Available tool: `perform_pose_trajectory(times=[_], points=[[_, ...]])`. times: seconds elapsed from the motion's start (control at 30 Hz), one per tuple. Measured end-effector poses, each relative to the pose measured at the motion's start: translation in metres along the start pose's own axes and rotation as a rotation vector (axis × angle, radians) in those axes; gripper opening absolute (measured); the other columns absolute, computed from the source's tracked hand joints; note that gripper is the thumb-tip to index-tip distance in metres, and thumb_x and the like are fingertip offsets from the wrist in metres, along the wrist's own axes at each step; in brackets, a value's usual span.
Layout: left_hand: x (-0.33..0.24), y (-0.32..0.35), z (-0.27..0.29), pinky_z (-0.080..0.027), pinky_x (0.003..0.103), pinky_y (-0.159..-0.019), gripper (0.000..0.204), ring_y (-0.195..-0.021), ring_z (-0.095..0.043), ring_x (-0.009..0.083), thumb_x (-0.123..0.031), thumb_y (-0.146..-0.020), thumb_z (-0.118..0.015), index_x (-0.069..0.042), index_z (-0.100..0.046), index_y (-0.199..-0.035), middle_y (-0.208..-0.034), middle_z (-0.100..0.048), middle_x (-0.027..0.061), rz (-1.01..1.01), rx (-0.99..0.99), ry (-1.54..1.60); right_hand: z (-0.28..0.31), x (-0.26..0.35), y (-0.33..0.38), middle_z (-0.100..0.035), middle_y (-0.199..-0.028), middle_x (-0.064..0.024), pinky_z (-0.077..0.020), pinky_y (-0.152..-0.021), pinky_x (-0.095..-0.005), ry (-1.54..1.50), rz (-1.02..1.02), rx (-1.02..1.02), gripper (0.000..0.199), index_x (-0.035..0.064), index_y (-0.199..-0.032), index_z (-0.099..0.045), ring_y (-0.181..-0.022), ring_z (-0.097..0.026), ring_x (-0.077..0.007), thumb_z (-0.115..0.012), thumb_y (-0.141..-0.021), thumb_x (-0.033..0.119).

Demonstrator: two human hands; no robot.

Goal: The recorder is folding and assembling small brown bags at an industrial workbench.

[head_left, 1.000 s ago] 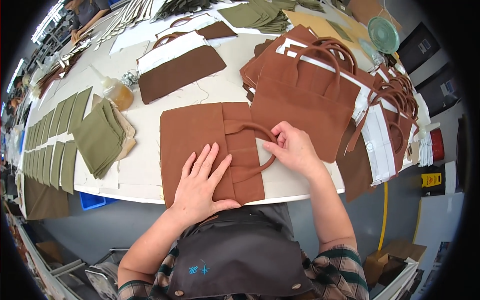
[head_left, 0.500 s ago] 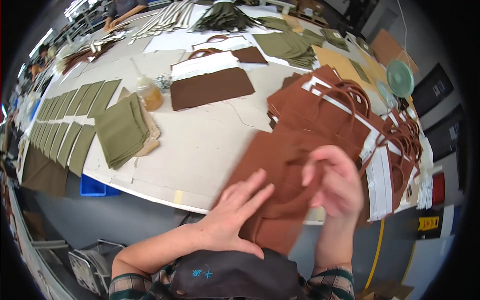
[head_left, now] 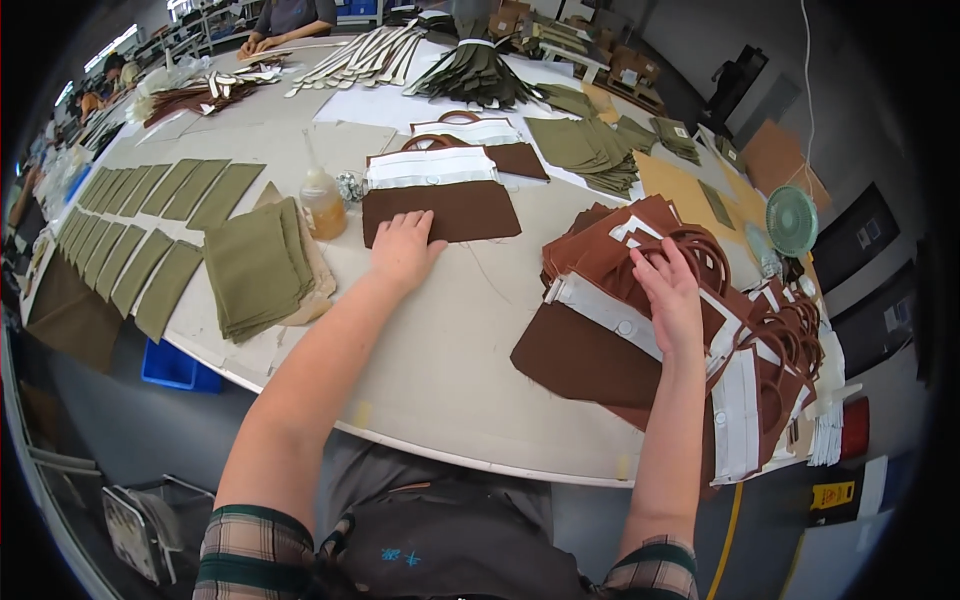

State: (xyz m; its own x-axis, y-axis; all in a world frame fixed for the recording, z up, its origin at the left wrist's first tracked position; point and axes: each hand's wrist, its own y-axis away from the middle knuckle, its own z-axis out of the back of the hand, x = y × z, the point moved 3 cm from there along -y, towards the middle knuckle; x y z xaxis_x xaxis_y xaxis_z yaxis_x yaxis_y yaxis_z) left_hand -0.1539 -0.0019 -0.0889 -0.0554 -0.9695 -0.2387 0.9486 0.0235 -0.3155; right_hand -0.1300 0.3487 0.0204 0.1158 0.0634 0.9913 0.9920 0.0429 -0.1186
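Observation:
My left hand (head_left: 402,252) reaches forward and lies with its fingers flat on the near edge of a dark brown fabric bag panel (head_left: 450,212), which has a white strip and a brown handle at its far side. On the right, my right hand (head_left: 668,295) is open with fingers stretched, over the stack of reddish-brown bag pieces (head_left: 590,245) and close to their looped handles (head_left: 705,260). Whether it touches them, I cannot tell. Below it, a bag piece with a white strip (head_left: 605,318) and a dark brown panel (head_left: 580,360) lies on the stack.
Olive fabric pieces (head_left: 255,270) are stacked at left, beside rows of small olive strips (head_left: 165,285). A glue bottle (head_left: 323,205) stands near the left-hand panel. A small green fan (head_left: 791,220) is at the right. Another person's hands (head_left: 262,43) rest at the far table edge.
The reddish-brown piece under both hands has left the near edge. My left hand has moved forward to the dark brown panel; my right hand has moved up over the right stack.

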Motion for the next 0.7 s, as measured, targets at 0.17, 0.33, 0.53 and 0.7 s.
perform_pose_trajectory(times=[0.17, 0.33, 0.53, 0.7], points=[[-0.004, -0.021, -0.001, -0.047, 0.036, -0.085, 0.027, -0.102, -0.059, 0.0237, -0.026, -0.089, -0.06, -0.01, -0.066, -0.11, -0.106, -0.064, 0.0031, -0.167, 0.031, -0.197, -0.002, 0.001, 0.013, -0.056, -0.129, -0.0187, -0.0503, -0.092, -0.0319, 0.513, 0.186, -0.102, 0.052, -0.001, -0.134, -0.049, -0.11, -0.061, -0.022, -0.068, -0.086, 0.006], [0.01, -0.038, 0.004, -0.051, 0.042, -0.074, 0.015, -0.088, -0.064, 0.0302, -0.019, -0.092, -0.056, -0.01, -0.067, -0.096, -0.092, -0.066, 0.01, -0.012, -0.014, -0.128, -0.016, 0.017, 0.053, -0.067, -0.104, -0.0089, -0.0487, -0.084, -0.0271, 0.621, 0.601, -0.281, 0.02, -0.0026, -0.105, -0.064, -0.093, -0.062, -0.0146, -0.067, -0.086, 0.002], [-0.034, -0.012, 0.104, -0.047, 0.045, -0.068, 0.016, -0.078, -0.06, 0.0394, -0.018, -0.095, -0.052, -0.006, -0.062, -0.096, -0.078, -0.062, 0.0196, -0.012, -0.272, 0.387, -0.048, -0.029, 0.087, -0.07, -0.092, -0.0083, -0.0509, -0.072, -0.0249, 0.433, 0.183, 0.208, 0.02, -0.0022, -0.106, -0.065, -0.076, -0.065, -0.0116, -0.066, -0.087, 0.003], [-0.053, 0.106, 0.163, -0.049, 0.043, -0.071, 0.01, -0.08, -0.062, 0.0355, -0.011, -0.088, -0.059, -0.004, -0.063, -0.095, -0.083, -0.065, 0.0143, -0.317, 0.13, 0.418, -0.053, -0.067, 0.068, -0.06, -0.121, -0.0218, -0.0515, -0.087, -0.0336, -0.128, -0.306, 0.254, 0.066, -0.0106, -0.138, -0.037, -0.101, -0.065, -0.0244, -0.041, -0.102, 0.045]])
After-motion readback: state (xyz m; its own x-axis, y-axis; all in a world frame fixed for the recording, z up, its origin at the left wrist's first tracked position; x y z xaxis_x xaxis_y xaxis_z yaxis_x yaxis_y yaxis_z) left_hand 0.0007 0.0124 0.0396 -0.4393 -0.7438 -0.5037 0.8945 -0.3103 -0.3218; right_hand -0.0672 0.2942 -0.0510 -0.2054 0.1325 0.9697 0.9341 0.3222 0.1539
